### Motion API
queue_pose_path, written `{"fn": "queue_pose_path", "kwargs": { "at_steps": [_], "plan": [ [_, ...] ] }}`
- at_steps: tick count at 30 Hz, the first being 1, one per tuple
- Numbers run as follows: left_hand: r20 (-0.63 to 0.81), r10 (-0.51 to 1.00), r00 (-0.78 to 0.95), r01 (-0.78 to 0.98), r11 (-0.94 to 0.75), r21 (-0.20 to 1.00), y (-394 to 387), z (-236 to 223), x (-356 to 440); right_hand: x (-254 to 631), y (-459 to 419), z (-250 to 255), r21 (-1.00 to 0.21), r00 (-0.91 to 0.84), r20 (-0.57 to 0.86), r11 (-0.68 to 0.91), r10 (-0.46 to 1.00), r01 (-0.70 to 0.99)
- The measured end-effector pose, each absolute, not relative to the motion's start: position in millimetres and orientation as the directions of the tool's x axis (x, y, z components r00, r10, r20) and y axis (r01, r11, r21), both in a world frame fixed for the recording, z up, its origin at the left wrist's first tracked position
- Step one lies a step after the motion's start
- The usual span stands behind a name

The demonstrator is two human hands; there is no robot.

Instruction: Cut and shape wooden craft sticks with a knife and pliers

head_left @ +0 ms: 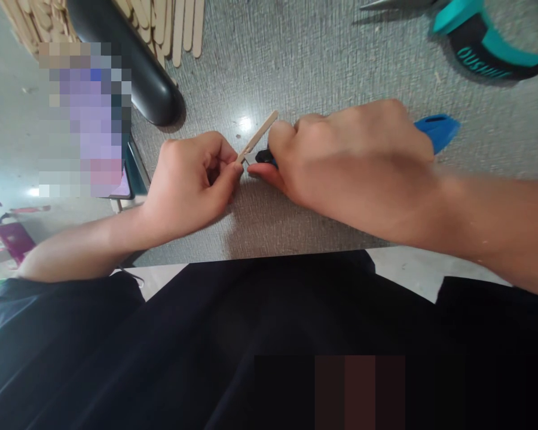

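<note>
My left hand (192, 176) pinches a wooden craft stick (260, 132) between thumb and fingers. The stick slants up to the right, and its lower end is hidden in the grip. Wrapped in my right hand (349, 149) is a blue utility knife (438, 132). Its blue rear end sticks out behind the fist, and its black front (264, 156) shows by the thumb. The short metal blade (251, 159) points left, beside the stick close to my left thumb; whether it touches the wood I cannot tell.
Several craft sticks (179, 30) lie at the upper left, near a long black case (155, 89). A phone (124, 185), mostly blurred out, is left of my left hand. Teal-and-black pliers (479, 54) lie at the upper right. The table's near edge runs below my hands.
</note>
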State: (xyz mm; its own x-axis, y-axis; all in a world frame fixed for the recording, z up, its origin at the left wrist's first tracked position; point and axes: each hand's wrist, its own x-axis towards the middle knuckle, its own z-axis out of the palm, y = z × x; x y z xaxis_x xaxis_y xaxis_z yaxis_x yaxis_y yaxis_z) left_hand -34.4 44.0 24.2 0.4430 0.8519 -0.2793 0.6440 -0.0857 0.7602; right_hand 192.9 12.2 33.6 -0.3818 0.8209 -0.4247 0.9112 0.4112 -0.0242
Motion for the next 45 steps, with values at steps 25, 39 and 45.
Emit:
{"fn": "queue_pose_path", "kwargs": {
  "at_steps": [25, 39, 45],
  "plan": [
    [-0.429, 0.806, 0.408, 0.496, 0.199, 0.845, 45.5, 29.7, -30.0, 198.6, 17.5, 39.5, 0.015, -0.309, -0.491, 0.362, 0.814, 0.932],
    [-0.364, 0.806, 0.467, 0.476, 0.118, 0.872, 43.9, 25.9, -34.9, 200.4, 17.3, 36.8, 0.03, -0.295, -0.499, 0.356, 0.815, 0.934],
    [-0.378, 0.797, 0.471, 0.464, 0.141, 0.874, 45.0, 25.1, -33.7, 203.9, 17.6, 35.8, 0.04, -0.351, -0.489, 0.423, 0.799, 0.905]
  ]
}}
